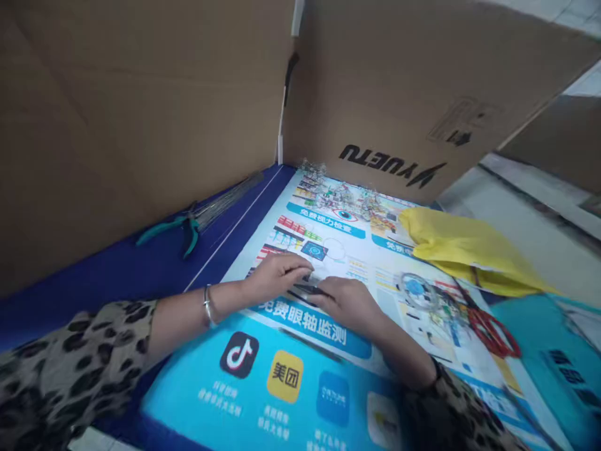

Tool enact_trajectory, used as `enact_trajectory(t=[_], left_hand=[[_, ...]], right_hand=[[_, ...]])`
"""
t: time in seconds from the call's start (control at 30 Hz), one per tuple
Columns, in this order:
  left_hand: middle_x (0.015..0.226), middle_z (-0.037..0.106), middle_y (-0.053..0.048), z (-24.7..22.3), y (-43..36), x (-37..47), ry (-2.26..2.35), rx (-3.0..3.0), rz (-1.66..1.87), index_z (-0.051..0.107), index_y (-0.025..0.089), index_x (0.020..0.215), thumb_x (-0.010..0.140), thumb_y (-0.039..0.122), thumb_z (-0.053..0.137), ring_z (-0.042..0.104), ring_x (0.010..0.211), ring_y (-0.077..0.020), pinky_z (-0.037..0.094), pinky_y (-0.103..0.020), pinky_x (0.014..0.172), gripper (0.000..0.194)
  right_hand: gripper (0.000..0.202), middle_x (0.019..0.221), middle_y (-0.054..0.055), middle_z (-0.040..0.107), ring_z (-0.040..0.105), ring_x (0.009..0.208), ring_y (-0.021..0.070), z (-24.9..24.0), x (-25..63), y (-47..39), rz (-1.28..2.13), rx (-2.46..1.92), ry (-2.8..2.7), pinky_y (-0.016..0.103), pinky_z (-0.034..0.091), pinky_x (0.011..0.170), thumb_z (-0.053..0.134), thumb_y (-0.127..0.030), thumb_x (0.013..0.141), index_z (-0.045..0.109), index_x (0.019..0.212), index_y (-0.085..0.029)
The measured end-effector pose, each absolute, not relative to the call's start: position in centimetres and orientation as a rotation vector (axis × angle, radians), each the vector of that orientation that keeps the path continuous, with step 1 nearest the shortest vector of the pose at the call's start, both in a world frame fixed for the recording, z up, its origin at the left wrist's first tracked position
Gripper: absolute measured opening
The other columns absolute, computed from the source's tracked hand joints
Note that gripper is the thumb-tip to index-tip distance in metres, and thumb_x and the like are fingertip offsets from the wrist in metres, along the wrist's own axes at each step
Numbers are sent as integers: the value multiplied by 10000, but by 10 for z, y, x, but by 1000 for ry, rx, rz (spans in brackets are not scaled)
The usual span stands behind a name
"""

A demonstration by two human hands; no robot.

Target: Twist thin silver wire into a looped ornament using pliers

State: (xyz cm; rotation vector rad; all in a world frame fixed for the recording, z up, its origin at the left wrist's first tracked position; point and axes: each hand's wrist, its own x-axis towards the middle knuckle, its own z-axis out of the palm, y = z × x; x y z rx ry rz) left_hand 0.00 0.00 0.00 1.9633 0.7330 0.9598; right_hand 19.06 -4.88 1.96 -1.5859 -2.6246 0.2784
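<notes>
My left hand point(282, 274), with a silver bracelet point(209, 305) at its wrist, is closed in a pinch above the printed poster sheet point(291, 401). My right hand point(350, 302) is closed close beside it, fingertips pointing at the left ones. A small, slim dark thing point(307, 289) shows between the two sets of fingertips; blur hides its kind. Just beyond the fingers, a thin wire loop point(335, 248) rests over the poster. Pliers with teal handles point(181, 230) lie to the left, beside a bundle of straight thin wires point(230, 202).
Tall cardboard panels point(394, 81) stand behind and to the left. Tangled wire pieces point(345, 197) lie at the back. On the right are a yellow bag point(469, 244), a clear round roll point(416, 289), a red looped item point(495, 333) and a teal bag point(544, 357).
</notes>
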Motion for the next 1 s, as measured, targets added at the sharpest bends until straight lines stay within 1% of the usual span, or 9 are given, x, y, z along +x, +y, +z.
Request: enact_trajectory(t=[0.1, 0.2, 0.27, 0.43, 0.5, 0.63, 0.73, 0.83, 1.0], left_hand=[[716, 608, -7, 13, 5, -2, 814, 1811, 929, 633, 143, 814, 824, 243, 490, 543, 661, -92, 422, -203, 622, 174], [538, 490, 38, 19, 14, -3, 810, 1611, 857, 593, 145, 737, 829, 336, 499, 428, 471, -58, 340, -175, 457, 232], [510, 461, 47, 21, 21, -2, 772, 1481, 830, 571, 147, 731, 812, 382, 526, 389, 434, -50, 301, -167, 420, 253], [512, 472, 49, 19, 38, 6, 755, 1318, 856, 543, 149, 733, 783, 386, 576, 363, 413, -36, 271, -158, 405, 244], [501, 457, 53, 16, 43, 9, 774, 1331, 886, 540, 147, 717, 788, 384, 573, 359, 414, -35, 267, -158, 406, 249], [499, 454, 57, 12, 46, 11, 825, 1351, 891, 537, 144, 679, 788, 374, 568, 344, 404, -34, 276, -164, 399, 256], [575, 525, 36, 12, 45, 11, 862, 1372, 898, 551, 144, 674, 779, 356, 571, 426, 460, -46, 344, -173, 448, 237], [593, 543, 31, 13, 43, 11, 895, 1413, 918, 559, 146, 663, 779, 335, 562, 462, 501, -57, 375, -183, 494, 221], [548, 495, 47, 14, 39, 13, 937, 1455, 955, 535, 152, 629, 767, 308, 561, 403, 477, -54, 340, -180, 470, 210]], right_hand=[[312, 803, 22, 653, 591, 743, 160, 24, 191, -45, 300, -1606, -2524, 242, 357, 621, 421, -450, 873, 619, 823, -215], [325, 764, 16, 636, 577, 702, 141, 28, 194, -37, 336, -1586, -2442, 231, 360, 613, 419, -454, 873, 616, 791, -210], [344, 730, 13, 620, 566, 673, 132, 30, 197, -29, 362, -1555, -2406, 225, 359, 603, 412, -463, 874, 608, 756, -205], [378, 670, 8, 589, 539, 617, 123, 25, 201, -10, 310, -1517, -2351, 222, 346, 565, 408, -485, 871, 580, 696, -197], [379, 675, 18, 591, 537, 625, 130, 17, 200, -6, 193, -1506, -2325, 228, 348, 570, 411, -485, 871, 581, 699, -194], [328, 714, 47, 603, 545, 709, 161, -5, 200, -8, -73, -1427, -2231, 249, 370, 637, 456, -454, 862, 611, 775, -178], [295, 704, 49, 593, 531, 707, 165, -12, 200, -12, -156, -1362, -2222, 259, 371, 648, 489, -430, 852, 619, 785, -174], [273, 709, 53, 590, 525, 715, 165, -12, 201, -14, -182, -1335, -2216, 264, 373, 662, 500, -408, 852, 621, 795, -170], [281, 715, 59, 584, 511, 720, 173, -7, 200, -15, -245, -1327, -2223, 280, 369, 663, 500, -410, 849, 622, 801, -162]])
